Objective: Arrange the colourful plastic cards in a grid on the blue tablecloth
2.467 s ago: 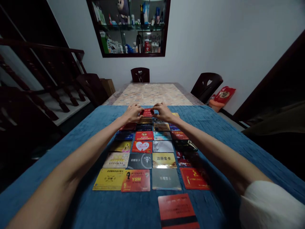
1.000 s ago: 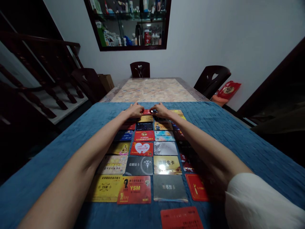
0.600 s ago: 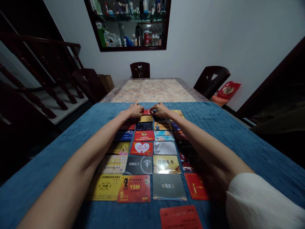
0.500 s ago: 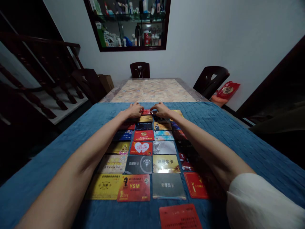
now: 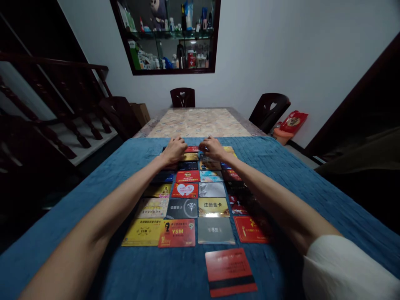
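Observation:
Rows of plastic cards lie face up on a blue cloth (image 5: 93, 187). At the far end of the rows, a red card (image 5: 191, 148) lies between my two hands. My left hand (image 5: 175, 150) is at its left end, fingers curled down over the cards, tips hidden. On the other side my right hand (image 5: 212, 148) has its fingers bent in over the third column; whatever they hold is hidden. Nearer are a gold card (image 5: 213, 207), a grey card (image 5: 216, 231) and a red YSM card (image 5: 177, 233). One red card with a black stripe (image 5: 231, 268) lies apart at the front.
Beyond the cloth, the patterned tabletop (image 5: 200, 121) stretches toward a dark chair (image 5: 183, 98). More chairs stand left and right. A wall cabinet (image 5: 173, 71) holds bottles and jars. A red bag (image 5: 293, 121) sits at the right, a wooden railing (image 5: 56, 60) at the left.
The camera view has shifted, so the striped red card shows more fully at the front. My hands stay at the far row; the right fingers have curled in and drawn slightly away from the red card.

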A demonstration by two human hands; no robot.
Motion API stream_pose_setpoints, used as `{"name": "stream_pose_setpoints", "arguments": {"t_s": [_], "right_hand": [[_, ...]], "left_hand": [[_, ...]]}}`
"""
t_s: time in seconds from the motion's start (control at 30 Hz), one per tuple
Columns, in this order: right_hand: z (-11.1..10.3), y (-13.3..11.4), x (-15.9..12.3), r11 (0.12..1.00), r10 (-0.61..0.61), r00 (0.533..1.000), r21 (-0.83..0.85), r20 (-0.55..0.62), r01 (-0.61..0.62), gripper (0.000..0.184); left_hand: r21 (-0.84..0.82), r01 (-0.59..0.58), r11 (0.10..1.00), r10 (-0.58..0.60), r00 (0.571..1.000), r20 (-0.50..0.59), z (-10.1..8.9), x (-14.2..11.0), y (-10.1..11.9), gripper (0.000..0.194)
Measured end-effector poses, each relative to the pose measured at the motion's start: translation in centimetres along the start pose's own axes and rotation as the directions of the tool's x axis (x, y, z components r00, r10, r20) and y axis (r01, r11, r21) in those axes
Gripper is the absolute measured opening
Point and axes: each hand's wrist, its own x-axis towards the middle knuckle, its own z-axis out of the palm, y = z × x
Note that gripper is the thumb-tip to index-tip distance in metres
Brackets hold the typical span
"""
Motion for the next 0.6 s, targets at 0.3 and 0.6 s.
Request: {"name": "stream_pose_setpoints", "arguments": {"t_s": [0.3, 0.6], "right_hand": [[-1.0, -2.4, -4.6, 0.997, -0.067, 0.995, 0.020, -0.078, 0.069, 0.023], [-1.9, -4.2, -10.2, 0.984, -0.164, 0.976, 0.047, -0.142, 0.173, 0.021]], "left_hand": [[0.006, -0.011, 1.000, 0.011, 0.998, -0.063, -1.4, -4.0, 3.0, 0.029], [-0.051, -0.062, 0.997, 0.051, 0.980, -0.193, -1.5, -9.4, 6.7, 0.013]]}}
